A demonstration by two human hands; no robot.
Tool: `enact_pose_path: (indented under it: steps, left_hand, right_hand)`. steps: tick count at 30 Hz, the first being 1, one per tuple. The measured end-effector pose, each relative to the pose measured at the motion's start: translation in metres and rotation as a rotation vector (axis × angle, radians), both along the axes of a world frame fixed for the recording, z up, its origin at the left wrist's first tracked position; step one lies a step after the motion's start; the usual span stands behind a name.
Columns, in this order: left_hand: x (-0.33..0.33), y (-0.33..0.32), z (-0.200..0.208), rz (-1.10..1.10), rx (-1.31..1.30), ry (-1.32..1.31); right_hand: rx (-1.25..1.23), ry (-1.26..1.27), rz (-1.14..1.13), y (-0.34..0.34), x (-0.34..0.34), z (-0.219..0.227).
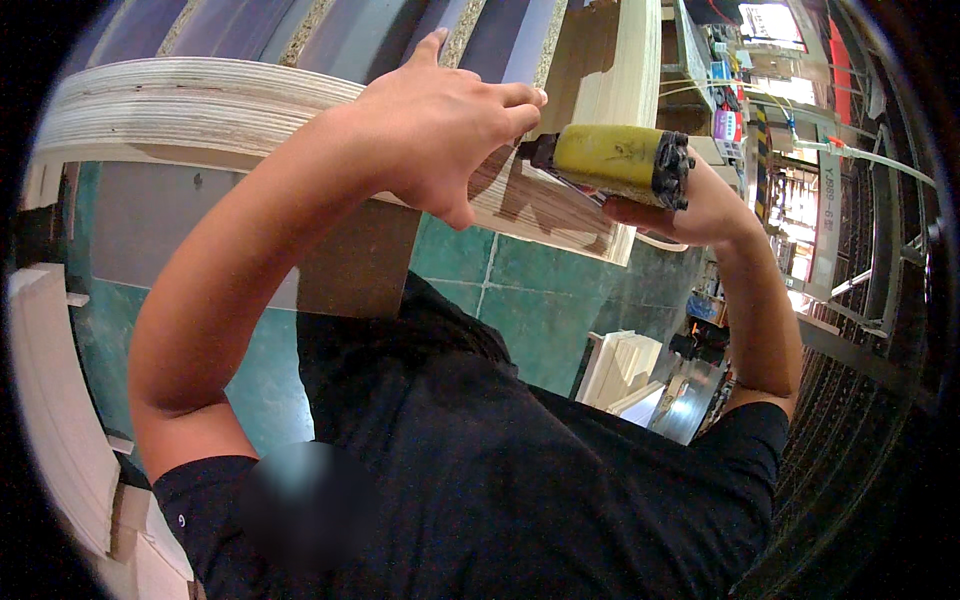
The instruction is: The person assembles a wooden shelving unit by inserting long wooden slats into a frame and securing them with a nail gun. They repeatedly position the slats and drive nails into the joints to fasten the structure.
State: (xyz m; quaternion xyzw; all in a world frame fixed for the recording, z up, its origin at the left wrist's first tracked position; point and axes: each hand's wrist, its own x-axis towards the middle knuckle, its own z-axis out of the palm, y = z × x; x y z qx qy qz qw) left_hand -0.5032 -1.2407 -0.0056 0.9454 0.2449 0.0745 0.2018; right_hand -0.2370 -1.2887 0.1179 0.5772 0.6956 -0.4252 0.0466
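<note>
My right hand (708, 205) is wrapped round the handle of a yellow air nail gun (608, 155) with a black end cap. The gun lies on its side in the view, and its dark nose points left at the corner of a wooden frame (200, 100). Just left of that nose, my left hand (440, 125) rests over the frame's edge with fingers and thumb spread, holding nothing. Beyond it, grey-purple panels (345, 40) alternate with thin raw chipboard edges. Whether the gun's tip touches the wood is hard to see.
A pale plank (635, 60) bounds the frame on the right. A brown board (360, 250) stands below its near side. Stacked pale boards (625, 365) sit on the green floor (520, 270), with more white panels (55, 400) at left. An air hose (880, 158) crosses the cluttered right side.
</note>
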Motion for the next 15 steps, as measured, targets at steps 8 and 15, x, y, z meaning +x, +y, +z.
enact_pose_path:
  steps: [8,15]
  left_hand:
    - [0.000,0.002,-0.002,-0.008,0.033,-0.020]
    - [0.001,0.002,-0.002,-0.002,0.029,-0.010]
  right_hand:
    - [0.025,-0.043,0.046,0.005,0.002,-0.001]
    - [-0.058,-0.049,0.043,0.006,0.003,0.001]
